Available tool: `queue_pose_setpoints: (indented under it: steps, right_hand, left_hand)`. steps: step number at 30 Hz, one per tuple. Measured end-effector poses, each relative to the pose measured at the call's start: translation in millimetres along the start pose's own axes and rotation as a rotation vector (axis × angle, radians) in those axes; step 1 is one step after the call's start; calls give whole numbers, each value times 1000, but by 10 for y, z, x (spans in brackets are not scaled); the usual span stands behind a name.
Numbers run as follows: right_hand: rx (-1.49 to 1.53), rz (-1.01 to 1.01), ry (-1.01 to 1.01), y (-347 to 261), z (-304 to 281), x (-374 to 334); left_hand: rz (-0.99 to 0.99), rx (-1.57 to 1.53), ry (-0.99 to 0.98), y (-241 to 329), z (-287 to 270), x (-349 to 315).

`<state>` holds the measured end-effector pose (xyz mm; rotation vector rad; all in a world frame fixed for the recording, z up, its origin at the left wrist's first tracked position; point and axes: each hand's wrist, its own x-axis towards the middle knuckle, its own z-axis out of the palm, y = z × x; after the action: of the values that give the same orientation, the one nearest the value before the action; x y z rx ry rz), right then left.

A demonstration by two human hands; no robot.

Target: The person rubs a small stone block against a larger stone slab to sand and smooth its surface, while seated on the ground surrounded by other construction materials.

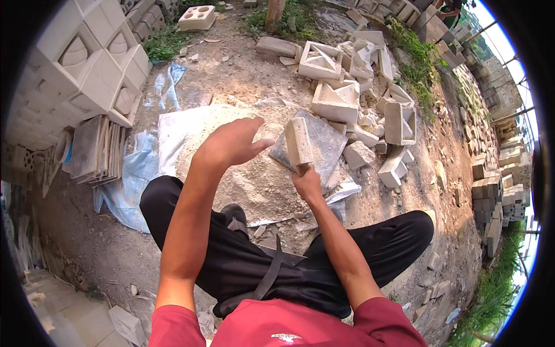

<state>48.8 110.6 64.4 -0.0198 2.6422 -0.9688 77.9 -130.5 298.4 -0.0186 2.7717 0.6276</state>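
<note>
My right hand (pixel 306 182) grips the handle of a wooden float (pixel 298 141), whose pale flat block stands upright in front of me. My left hand (pixel 234 141) is raised beside it, fingers spread, holding nothing, a short gap from the float. Below both hands lies a heap of sandy mortar mix (pixel 254 173) on a whitish plastic sheet (pixel 173 130). A flat grey slab (pixel 326 144) lies on the ground just behind the float. I am squatting, my knees in black trousers at either side.
Stacked hollow decorative concrete blocks (pixel 92 63) stand at the left, with flat tiles (pixel 95 147) leaning below them. Broken and whole cast blocks (pixel 347 87) are piled beyond the slab. More block stacks (pixel 497 173) line the right, by grass.
</note>
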Motion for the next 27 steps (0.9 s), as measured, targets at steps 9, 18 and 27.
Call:
queue_pose_setpoints:
  steps: [9,18,27]
  right_hand:
    - [-11,12,-85,-37,-13,33]
    - [-17,20,-61,33,-109,70]
    - [-4,134,-148,243,-312,222]
  left_hand:
    - [-21,22,-20,-30,24,26]
    - [-22,24,-35,-27,-2,47]
    - [1,8,-44,-12,11,82]
